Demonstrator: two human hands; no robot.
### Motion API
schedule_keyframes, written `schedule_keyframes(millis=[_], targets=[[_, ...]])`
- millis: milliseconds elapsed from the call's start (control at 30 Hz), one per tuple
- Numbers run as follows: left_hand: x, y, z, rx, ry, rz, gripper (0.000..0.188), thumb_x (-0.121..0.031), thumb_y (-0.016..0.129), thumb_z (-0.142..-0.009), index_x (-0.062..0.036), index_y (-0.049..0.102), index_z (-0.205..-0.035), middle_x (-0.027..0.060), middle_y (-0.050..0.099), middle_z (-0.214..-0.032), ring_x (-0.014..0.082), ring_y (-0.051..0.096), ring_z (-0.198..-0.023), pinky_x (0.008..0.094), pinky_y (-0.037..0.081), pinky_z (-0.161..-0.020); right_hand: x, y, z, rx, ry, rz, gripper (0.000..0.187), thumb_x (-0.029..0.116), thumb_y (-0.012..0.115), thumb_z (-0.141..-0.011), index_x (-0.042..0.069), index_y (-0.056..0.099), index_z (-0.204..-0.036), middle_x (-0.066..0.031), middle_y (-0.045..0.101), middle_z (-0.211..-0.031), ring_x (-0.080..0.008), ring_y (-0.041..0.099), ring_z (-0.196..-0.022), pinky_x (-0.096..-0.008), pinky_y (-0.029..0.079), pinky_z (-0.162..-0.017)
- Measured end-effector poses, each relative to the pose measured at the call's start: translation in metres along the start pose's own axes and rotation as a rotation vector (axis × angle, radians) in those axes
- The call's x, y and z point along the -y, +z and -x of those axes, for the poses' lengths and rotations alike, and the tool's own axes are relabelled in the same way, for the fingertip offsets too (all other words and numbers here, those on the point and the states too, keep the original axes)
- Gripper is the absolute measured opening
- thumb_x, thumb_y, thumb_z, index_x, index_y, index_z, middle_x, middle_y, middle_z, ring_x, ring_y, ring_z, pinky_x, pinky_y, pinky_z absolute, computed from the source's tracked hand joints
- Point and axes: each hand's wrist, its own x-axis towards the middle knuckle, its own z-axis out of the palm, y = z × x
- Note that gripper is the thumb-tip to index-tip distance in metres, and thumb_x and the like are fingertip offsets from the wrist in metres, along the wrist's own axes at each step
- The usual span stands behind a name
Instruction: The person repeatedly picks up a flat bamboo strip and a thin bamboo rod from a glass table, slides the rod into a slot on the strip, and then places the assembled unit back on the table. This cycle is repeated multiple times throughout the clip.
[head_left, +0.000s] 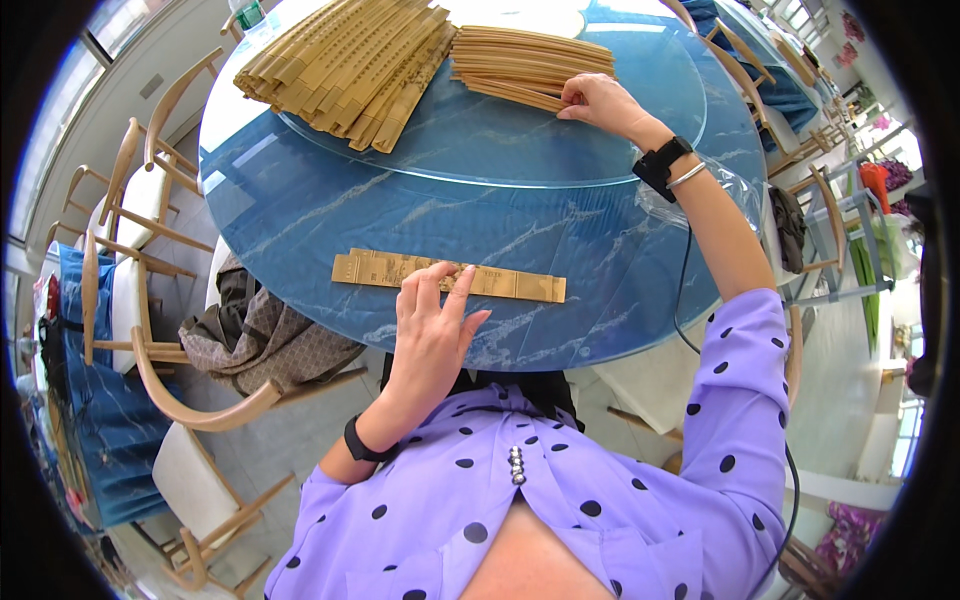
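My left hand (432, 318) rests its fingertips on a long, flat, gold printed cardboard sleeve (525, 285) near the table's front edge. Its fingers are apart and not wrapped round the sleeve, which lies crosswise. Farther off to the right, my right hand (600, 105) reaches to a pile of long, thin, light-brown sticks (530, 62). Thumb and fingers pinch the right end of the nearest stick (512, 94). A fanned heap of similar gold sleeves (345, 75) lies left of the sticks.
The sleeves and sticks lie on a round raised glass top (560, 150) over the blue marbled table (270, 215). Clear plastic wrap (725, 195) is beside my right forearm. Wooden chairs (135, 220) stand at the left, and a patterned cloth or bag (265, 335) sits near the table's edge.
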Motion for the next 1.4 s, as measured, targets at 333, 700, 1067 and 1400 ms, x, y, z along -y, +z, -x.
schedule_keyframes(millis=[333, 700, 1067, 1400], targets=[[0.002, 0.005, -0.004, -0.006, 0.03, -0.015, 0.051, -0.013, 0.076, -0.086, -0.0011, 0.059, -0.133, 0.0146, 0.053, -0.127, 0.0352, 0.049, -0.116, 0.0472, 0.042, -0.1, 0.014, 0.002, 0.014, -0.139, -0.038, 0.098, 0.025, 0.028, 0.08, -0.083, 0.005, 0.071, -0.089, -0.0081, 0.069, -0.091, -0.0292, 0.067, -0.093, -0.041, 0.052, -0.082], [-0.001, -0.009, -0.002, -0.03, -0.184, 0.45, 0.055, -0.015, 0.072, -0.093, -0.0002, 0.05, -0.142, 0.0103, 0.059, -0.102, 0.0214, 0.057, -0.077, 0.0347, 0.051, -0.074, 0.159, -0.046, 0.144, -0.099, -0.093, -0.235, 0.015, 0.015, 0.071, -0.09, 0.002, 0.063, -0.09, -0.0121, 0.062, -0.083, -0.0344, 0.063, -0.075, -0.0403, 0.051, -0.065], [-0.015, 0.005, -0.001, -0.041, -0.416, 1.112, 0.018, -0.016, 0.045, -0.11, -0.0025, 0.057, -0.107, -0.0059, 0.046, -0.078, 0.0011, 0.034, -0.064, 0.0189, 0.028, -0.055, 0.196, -0.016, 0.25, -0.067, -0.028, -0.327, 0.022, 0.022, 0.069, -0.094, 0.002, 0.06, -0.093, -0.0112, 0.056, -0.077, -0.0311, 0.06, -0.065, -0.0398, 0.047, -0.057], [0.0, -0.006, -0.036, 0.233, 0.166, 0.071, 0.061, -0.026, 0.08, -0.082, -0.0012, 0.056, -0.133, 0.0135, 0.053, -0.122, 0.0319, 0.048, -0.114, 0.0426, 0.045, -0.097, 0.157, -0.003, 0.253, -0.148, 0.169, -0.204, 0.032, 0.029, 0.061, -0.101, 0.002, 0.059, -0.084, -0.0141, 0.055, -0.066, -0.0342, 0.056, -0.059, -0.0413, 0.043, -0.052]])
